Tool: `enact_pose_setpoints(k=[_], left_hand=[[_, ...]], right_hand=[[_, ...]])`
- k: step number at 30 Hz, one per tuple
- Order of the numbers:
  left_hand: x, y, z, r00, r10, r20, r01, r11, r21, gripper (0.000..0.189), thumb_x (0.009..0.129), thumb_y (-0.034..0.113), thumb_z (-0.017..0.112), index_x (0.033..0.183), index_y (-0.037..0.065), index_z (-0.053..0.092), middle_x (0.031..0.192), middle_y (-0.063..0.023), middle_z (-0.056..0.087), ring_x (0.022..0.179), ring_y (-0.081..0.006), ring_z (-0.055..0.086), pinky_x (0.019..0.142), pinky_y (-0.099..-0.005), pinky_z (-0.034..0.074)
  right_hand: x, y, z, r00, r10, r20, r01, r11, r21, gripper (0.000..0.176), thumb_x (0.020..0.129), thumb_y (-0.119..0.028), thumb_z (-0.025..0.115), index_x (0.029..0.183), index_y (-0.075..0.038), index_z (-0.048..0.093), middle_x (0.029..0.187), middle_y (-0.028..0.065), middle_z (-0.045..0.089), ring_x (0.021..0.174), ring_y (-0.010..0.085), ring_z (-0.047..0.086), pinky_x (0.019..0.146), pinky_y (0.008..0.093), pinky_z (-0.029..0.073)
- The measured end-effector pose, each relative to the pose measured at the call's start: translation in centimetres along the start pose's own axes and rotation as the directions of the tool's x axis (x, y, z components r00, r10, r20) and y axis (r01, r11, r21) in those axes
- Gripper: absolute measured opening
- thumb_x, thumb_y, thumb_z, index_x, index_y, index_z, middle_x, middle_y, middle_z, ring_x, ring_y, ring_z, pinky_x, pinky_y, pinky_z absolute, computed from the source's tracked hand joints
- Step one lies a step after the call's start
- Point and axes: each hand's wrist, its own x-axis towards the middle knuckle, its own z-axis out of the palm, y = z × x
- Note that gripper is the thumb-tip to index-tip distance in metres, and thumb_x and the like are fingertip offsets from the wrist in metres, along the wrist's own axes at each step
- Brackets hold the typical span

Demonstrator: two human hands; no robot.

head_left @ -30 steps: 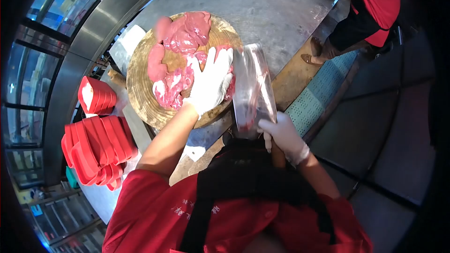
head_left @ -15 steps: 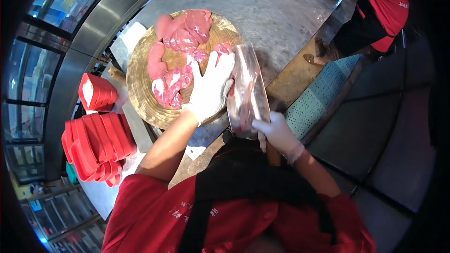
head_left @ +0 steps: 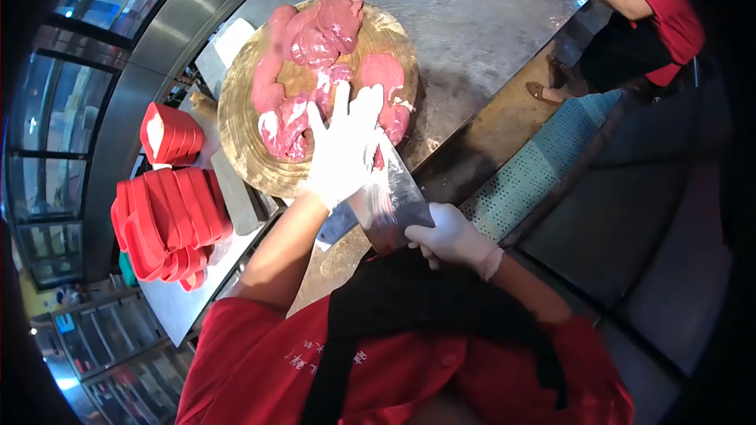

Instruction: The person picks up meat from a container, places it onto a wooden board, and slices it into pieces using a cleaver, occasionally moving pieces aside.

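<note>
A round wooden chopping block [head_left: 238, 127] bears several pieces of raw meat. A large dark-pink piece of meat [head_left: 319, 35] lies at its far side, and a smaller piece of meat [head_left: 383, 73] is at its right. Over the block's near edge is my left hand [head_left: 345, 149] in a white glove, fingers spread beside the meat; whether its palm presses on anything is hidden. My right hand [head_left: 453, 234], also gloved, grips a broad cleaver [head_left: 403, 197]. The blade slants up toward the block, its far part partly behind my left hand. The handle is hidden in my grip.
Red trays [head_left: 169, 224] are stacked at the left, with more red trays [head_left: 171, 135] behind them. A metal table [head_left: 465, 24] stretches beyond the block. At the upper right stands a co-worker [head_left: 669, 16] in red, near a perforated green mat [head_left: 524, 173].
The cleaver has swung from upright to slanting leftward, its blade lower and nearer my left hand. The meat piece at the right now shows more fully. The co-worker's gloved hand has come into view.
</note>
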Motion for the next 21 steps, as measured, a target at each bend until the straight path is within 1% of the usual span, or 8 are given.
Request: enact_pose_setpoints(k=[5,7,12,13,16,17,18,21], left_hand=[[-2.1,-0.6,-2.7,0.976,-0.110,-0.188,0.133,0.984,0.117,0.058,0.100,0.024,0.048,0.155,0.009,0.037,0.157,-0.0148,0.039,0.147,-0.0449,0.028,0.117,-0.0641,0.012],[-1.9,-2.4,-3.4,0.946,-0.242,-0.218,0.249,0.969,0.005,0.054,0.102,0.027,0.046,0.155,0.017,0.039,0.157,-0.0124,0.041,0.147,-0.0450,0.029,0.118,-0.0659,0.011],[-2.4,-11.1,-1.0,0.886,-0.396,-0.240,0.442,0.879,0.178,0.048,0.099,0.022,0.053,0.146,0.018,0.050,0.152,-0.0090,0.047,0.147,-0.0445,0.026,0.112,-0.0748,0.015],[-2.3,-10.7,-1.5,0.903,-0.251,-0.347,0.388,0.824,0.412,0.045,0.095,0.020,0.056,0.140,0.015,0.056,0.140,-0.0160,0.055,0.133,-0.0461,0.045,0.109,-0.0656,0.033],[0.0,-7.4,-2.9,0.938,-0.178,-0.298,0.173,0.984,-0.045,0.044,0.091,0.017,0.059,0.134,0.010,0.060,0.099,-0.0208,0.067,0.087,-0.0400,0.064,0.079,-0.0462,0.052],[0.4,-3.4,-3.4,0.921,-0.263,-0.286,0.227,0.962,-0.152,0.051,0.090,0.023,0.063,0.138,0.007,0.056,0.091,-0.0194,0.068,0.091,-0.0378,0.065,0.083,-0.0478,0.051],[1.2,-0.9,-3.8,0.918,-0.395,0.033,0.380,0.854,-0.355,0.066,0.088,0.033,0.068,0.144,0.003,0.048,0.099,-0.0220,0.068,0.094,-0.0390,0.065,0.085,-0.0479,0.051],[3.3,2.5,-0.1,0.911,-0.400,-0.099,0.361,0.891,-0.277,0.089,0.078,0.030,0.081,0.149,-0.003,0.037,0.107,-0.0292,0.066,0.101,-0.0438,0.064,0.089,-0.0466,0.051]], right_hand=[[0.0,-3.7,1.7,0.991,-0.111,0.080,0.114,0.993,-0.034,0.021,0.093,-0.014,0.061,0.103,0.003,0.062,0.066,0.0038,0.057,0.049,0.0131,0.057,0.046,0.0288,0.047],[2.7,-3.2,2.8,0.893,-0.439,0.102,0.444,0.895,-0.038,0.019,0.093,-0.012,0.061,0.104,0.003,0.062,0.066,0.0040,0.057,0.051,0.0132,0.058,0.046,0.0289,0.047],[1.7,-3.7,2.4,0.932,-0.354,0.082,0.359,0.931,-0.065,0.022,0.091,-0.014,0.059,0.101,0.006,0.061,0.073,0.0104,0.064,0.056,0.0199,0.065,0.050,0.0352,0.053],[0.2,-3.8,1.6,0.946,-0.315,0.076,0.321,0.944,-0.076,0.021,0.091,-0.013,0.060,0.101,0.005,0.062,0.073,0.0104,0.064,0.056,0.0193,0.065,0.051,0.0354,0.053],[-3.8,-2.5,-1.1,0.896,-0.374,-0.239,0.326,0.920,-0.218,0.023,0.093,-0.015,0.059,0.100,0.007,0.062,0.070,0.0112,0.067,0.055,0.0178,0.066,0.051,0.0347,0.054],[-4.3,-1.8,-2.1,0.870,-0.318,-0.377,0.239,0.940,-0.243,0.025,0.093,-0.016,0.060,0.097,0.008,0.061,0.073,0.0182,0.068,0.054,0.0220,0.068,0.050,0.0378,0.055],[-5.1,-1.3,-3.7,0.849,-0.326,-0.416,0.182,0.919,-0.350,0.027,0.091,-0.018,0.061,0.096,0.008,0.060,0.075,0.0253,0.067,0.062,0.0316,0.070,0.058,0.0425,0.055],[-6.8,-0.8,-6.2,0.779,-0.374,-0.502,0.059,0.842,-0.536,0.030,0.087,-0.020,0.062,0.096,0.008,0.058,0.078,0.0291,0.064,0.080,0.0433,0.068,0.075,0.0465,0.053]])
